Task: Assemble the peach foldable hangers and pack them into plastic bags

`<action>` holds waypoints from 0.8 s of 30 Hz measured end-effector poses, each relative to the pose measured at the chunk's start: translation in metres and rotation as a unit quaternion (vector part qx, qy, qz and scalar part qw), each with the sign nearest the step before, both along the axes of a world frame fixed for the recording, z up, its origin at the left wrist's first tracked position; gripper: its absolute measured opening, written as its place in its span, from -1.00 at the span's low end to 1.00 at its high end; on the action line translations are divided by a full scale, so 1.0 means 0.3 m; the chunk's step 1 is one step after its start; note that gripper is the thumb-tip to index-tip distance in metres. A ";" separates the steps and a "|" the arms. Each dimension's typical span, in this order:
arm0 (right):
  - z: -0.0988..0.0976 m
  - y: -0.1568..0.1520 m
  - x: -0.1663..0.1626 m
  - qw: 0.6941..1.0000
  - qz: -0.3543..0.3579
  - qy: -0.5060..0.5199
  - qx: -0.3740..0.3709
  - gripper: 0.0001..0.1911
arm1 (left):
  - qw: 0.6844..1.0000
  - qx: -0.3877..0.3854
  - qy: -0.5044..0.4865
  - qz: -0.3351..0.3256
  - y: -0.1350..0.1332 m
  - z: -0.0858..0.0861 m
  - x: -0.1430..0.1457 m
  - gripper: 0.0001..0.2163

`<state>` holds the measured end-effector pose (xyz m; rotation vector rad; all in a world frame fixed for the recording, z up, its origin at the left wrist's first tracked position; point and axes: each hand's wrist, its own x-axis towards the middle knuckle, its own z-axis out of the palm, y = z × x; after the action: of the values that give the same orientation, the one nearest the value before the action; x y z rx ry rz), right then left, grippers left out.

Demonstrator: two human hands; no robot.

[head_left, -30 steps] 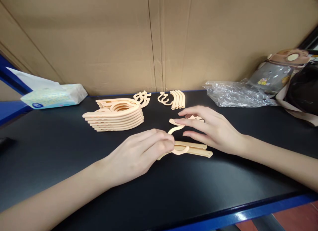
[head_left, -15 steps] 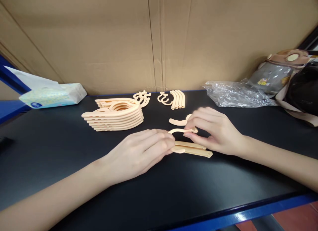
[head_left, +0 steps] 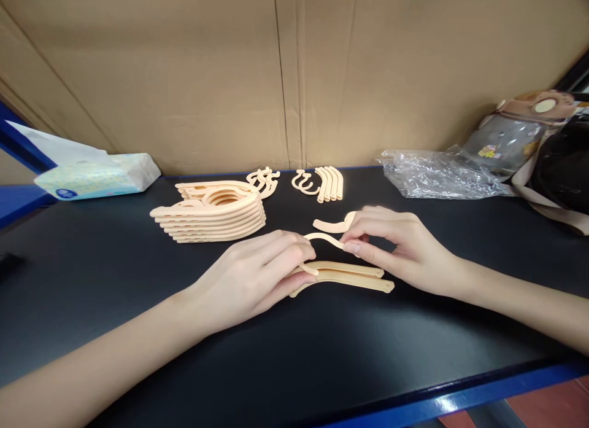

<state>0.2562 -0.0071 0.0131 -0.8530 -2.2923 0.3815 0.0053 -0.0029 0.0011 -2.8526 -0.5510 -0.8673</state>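
Observation:
A cream plastic hanger hook spans the space between my hands. My left hand grips its curved part, and the hook's tip pokes out below the fingers. With thumb and fingertips, my right hand pinches the stem end, which is hidden. Just beneath lie two cream hanger arms, side by side on the black table; their left ends are partly covered by my left hand. Another curved hanger piece rests behind my right hand, its right end partly hidden by the fingers.
Stacked folded hangers stand at the left. Loose hooks, more hooks and several hanger arms lie at the back. A tissue pack is far left; a crumpled plastic bag and a bottle are at right.
Both hands and the hook have shifted slightly left. More of the two hanger arms beneath shows now. The hook's stem end has slipped behind my right fingers.

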 end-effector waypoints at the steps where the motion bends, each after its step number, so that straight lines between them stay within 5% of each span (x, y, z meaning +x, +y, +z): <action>1: 0.002 -0.001 -0.002 0.999 -0.006 0.011 -0.043 -0.77 | 1.000 0.000 0.000 0.000 0.000 0.000 0.001 -0.88; 5: 0.004 0.002 -0.003 0.977 -0.016 0.043 -0.207 -0.72 | 1.000 -0.001 0.000 0.006 0.001 0.004 0.005 -0.90; 9: 0.001 0.012 0.001 0.957 -0.012 0.064 -0.284 -0.70 | 1.000 -0.006 -0.004 0.014 0.003 0.004 0.007 -0.90; 18: -0.006 0.010 -0.001 0.935 0.049 0.067 -0.344 -0.51 | 0.999 -0.025 -0.015 0.026 0.014 -0.005 0.000 -0.88; 24: -0.010 0.017 -0.005 0.925 0.018 0.110 -0.363 -0.70 | 0.999 -0.030 -0.019 0.038 0.012 -0.013 0.006 -0.87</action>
<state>0.2547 -0.0020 0.0102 -1.0423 -1.9500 1.3264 0.0073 0.0007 -0.0027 -2.8524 -0.6952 -0.9106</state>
